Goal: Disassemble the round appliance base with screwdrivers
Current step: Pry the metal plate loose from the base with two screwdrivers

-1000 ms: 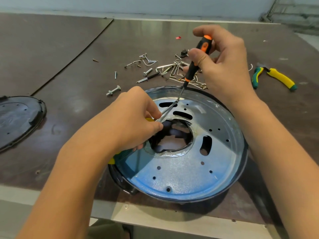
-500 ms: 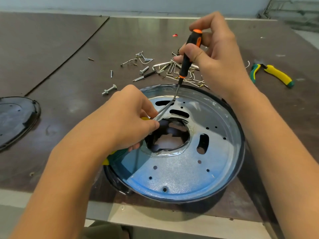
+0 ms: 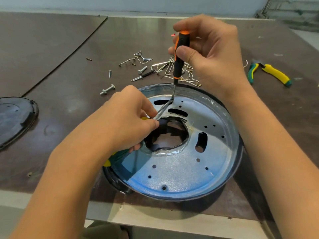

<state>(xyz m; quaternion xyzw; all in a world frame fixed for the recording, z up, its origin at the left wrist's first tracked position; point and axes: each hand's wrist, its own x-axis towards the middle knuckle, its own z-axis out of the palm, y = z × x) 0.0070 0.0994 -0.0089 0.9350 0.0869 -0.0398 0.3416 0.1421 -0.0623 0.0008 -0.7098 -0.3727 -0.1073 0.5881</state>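
The right hand has brought its orange screwdriver from a slant to almost upright. Its fingers grip the handle, and the tip stands on the base at 12 o'clock. The left hand grips a second screwdriver, aimed at the same point. I judge they work one fastener loose. The base lies on the brown table near its front edge, with screws at 12 o'clock, pliers at 2 and a black cover at 9. A pale wall is behind.

One orange screwdriver, one green screwdriver, one round base, one pliers, one black cover.
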